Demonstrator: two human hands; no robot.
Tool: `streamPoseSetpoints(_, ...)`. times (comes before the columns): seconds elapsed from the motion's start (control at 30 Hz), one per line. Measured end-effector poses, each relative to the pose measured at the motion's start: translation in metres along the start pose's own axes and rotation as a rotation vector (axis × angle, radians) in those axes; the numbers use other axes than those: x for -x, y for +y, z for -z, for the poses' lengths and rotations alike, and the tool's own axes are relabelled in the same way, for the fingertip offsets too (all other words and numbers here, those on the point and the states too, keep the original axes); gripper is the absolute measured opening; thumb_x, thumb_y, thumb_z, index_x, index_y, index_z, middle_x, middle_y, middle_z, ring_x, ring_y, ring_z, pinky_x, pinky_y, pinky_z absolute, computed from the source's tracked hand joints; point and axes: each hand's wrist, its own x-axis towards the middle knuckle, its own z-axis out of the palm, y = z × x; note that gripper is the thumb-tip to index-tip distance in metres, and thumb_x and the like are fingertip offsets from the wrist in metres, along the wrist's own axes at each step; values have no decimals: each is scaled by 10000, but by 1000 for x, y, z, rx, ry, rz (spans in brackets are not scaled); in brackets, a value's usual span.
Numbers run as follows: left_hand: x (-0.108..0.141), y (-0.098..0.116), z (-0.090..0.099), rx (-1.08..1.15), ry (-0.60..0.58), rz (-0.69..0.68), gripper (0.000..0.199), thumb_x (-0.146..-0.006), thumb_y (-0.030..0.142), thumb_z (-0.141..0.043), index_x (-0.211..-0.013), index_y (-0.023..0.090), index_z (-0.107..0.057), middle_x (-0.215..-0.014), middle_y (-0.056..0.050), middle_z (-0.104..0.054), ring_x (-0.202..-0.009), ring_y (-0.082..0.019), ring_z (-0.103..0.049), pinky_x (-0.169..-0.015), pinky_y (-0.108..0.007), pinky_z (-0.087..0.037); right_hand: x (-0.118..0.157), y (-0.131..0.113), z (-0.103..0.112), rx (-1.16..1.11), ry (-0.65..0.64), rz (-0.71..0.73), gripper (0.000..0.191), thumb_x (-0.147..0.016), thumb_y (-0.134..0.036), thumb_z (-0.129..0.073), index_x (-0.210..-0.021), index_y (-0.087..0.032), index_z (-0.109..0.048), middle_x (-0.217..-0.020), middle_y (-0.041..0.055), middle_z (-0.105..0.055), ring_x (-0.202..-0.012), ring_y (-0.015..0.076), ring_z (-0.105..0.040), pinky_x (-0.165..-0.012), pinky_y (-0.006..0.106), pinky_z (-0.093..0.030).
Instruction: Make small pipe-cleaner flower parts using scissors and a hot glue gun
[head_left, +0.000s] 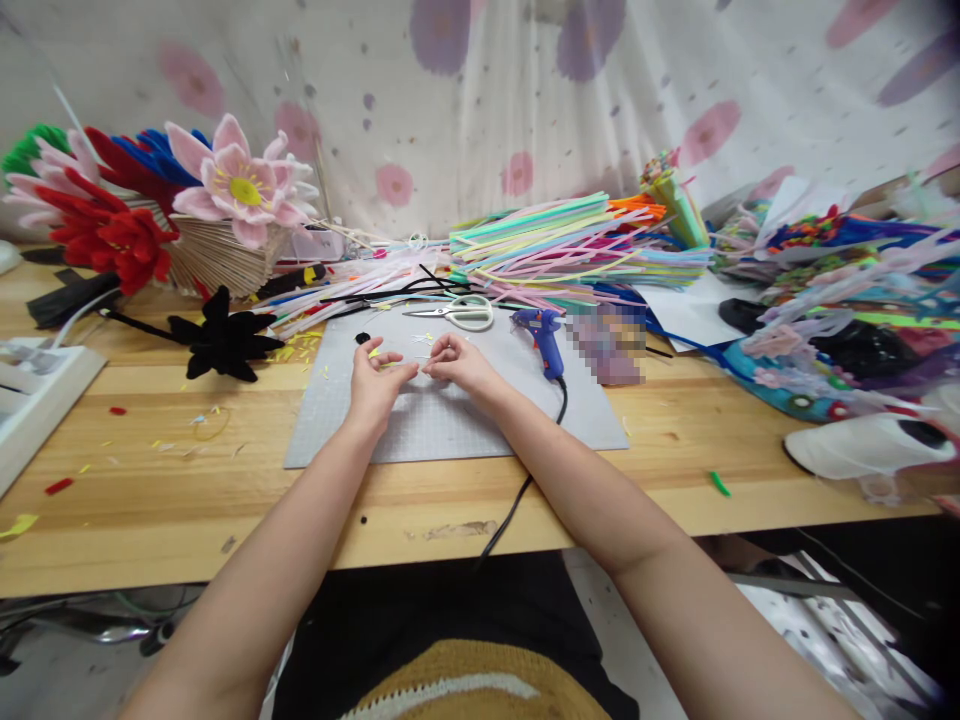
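Observation:
My left hand (pixel 373 386) is over the grey cutting mat (pixel 442 435), thumb and forefinger drawn together with a bit of yellow near the fingers. Close beside it, my right hand (pixel 463 364) pinches with its fingertips. What lies between the fingers of either hand is too small to name. Just beyond both hands are white-handled scissors (pixel 469 314) with blades pointing left. A small black ball-like piece (pixel 363 339) is behind the left fingers. Right of the hands, a blue glue gun (pixel 544 338) lies on the mat, its black cord running under my right forearm.
Left on the wooden table stand a black flower (pixel 221 338), pink and red fuzzy flowers (pixel 240 185) and a white power strip (pixel 45 400). Pipe cleaners (pixel 540 240) pile up behind the mat. A white cylindrical object (pixel 847 446) lies right, near supplies. Yellow scraps are scattered about.

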Motion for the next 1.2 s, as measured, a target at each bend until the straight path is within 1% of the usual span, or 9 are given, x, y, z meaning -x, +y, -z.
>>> streamPoseSetpoints(0.1, -3, -1, 4, -2, 23, -56, 653, -488, 138, -746, -1036, 212, -398, -814, 46, -543, -598, -82, -592, -655, -270, -501, -1, -11, 16, 21, 120, 14, 177, -587, -116, -557, -676, -199, -430, -531, -81, -488, -488, 63, -462, -503, 197, -348)
streamPoseSetpoints(0.23, -8, 4, 11, -80, 72, -176, 633, -539, 148, -725, -1064, 231, -381, -845, 39, -540, -637, -88, -617, -667, -259, -505, -2, -27, 46, 21, 276, 112, 106, -625, -100, -412, -656, -201, -411, -538, -71, -421, -468, 62, -402, -512, 211, -330)
streamPoseSetpoints(0.37, -12, 10, 14, -295, 69, -356, 630, -612, 140, -667, -1150, 255, -360, -891, 33, -517, -639, -69, -608, -666, -241, -499, -1, -19, 57, 204, 264, 133, 128, -661, -103, -355, -704, -220, -387, -547, -58, -399, -493, 99, -392, -528, 236, -324)
streamPoseSetpoints(0.53, -20, 8, -2, -766, -117, -603, 691, -652, 82, -600, -1267, 249, -332, -988, -5, -540, -687, -85, -605, -673, -247, -477, 1, 9, 47, 525, 269, 230, 147, -697, -111, -385, -781, -232, -374, -647, -37, -420, -599, 127, -431, -605, 252, -346)
streamPoseSetpoints(0.7, -26, -1, -22, -1053, -303, -714, 706, -703, 46, -508, -1349, 226, -287, -1078, -64, -557, -735, -121, -611, -648, -254, -452, 4, 16, 53, 549, 343, 177, 160, -731, -134, -369, -852, -239, -382, -582, -58, -380, -541, 132, -428, -562, 249, -325)
streamPoseSetpoints(0.83, -29, -8, -25, -1069, -345, -726, 743, -715, 33, -469, -1389, 239, -235, -1124, -79, -552, -763, -130, -624, -636, -248, -448, 8, 17, 57, 629, 369, 184, 151, -741, -153, -388, -869, -232, -404, -554, -61, -399, -537, 138, -447, -552, 253, -312)
streamPoseSetpoints(0.97, -29, -13, -18, -964, -384, -720, 810, -693, 1, -450, -1407, 267, -173, -1168, -69, -541, -809, -120, -637, -681, -249, -465, 9, 17, 53, 668, 359, 186, 172, -748, -163, -396, -904, -225, -432, -577, -54, -444, -563, 141, -473, -559, 252, -316)
streamPoseSetpoints(1.1, -27, -12, -11, -851, -346, -710, 764, -703, 0, -441, -1381, 262, -207, -1146, -61, -553, -821, -114, -639, -744, -273, -476, 8, 17, 52, 676, 351, 187, 187, -743, -159, -406, -909, -221, -465, -559, -59, -440, -556, 137, -465, -559, 249, -314)
streamPoseSetpoints(1.2, -26, -7, -8, -783, -261, -704, 661, -711, 50, -503, -1314, 230, -298, -1081, -54, -570, -827, -127, -633, -784, -306, -475, 6, 18, 54, 673, 347, 184, 176, -763, -174, -410, -906, -219, -502, -549, -57, -440, -547, 134, -459, -553, 249, -308)
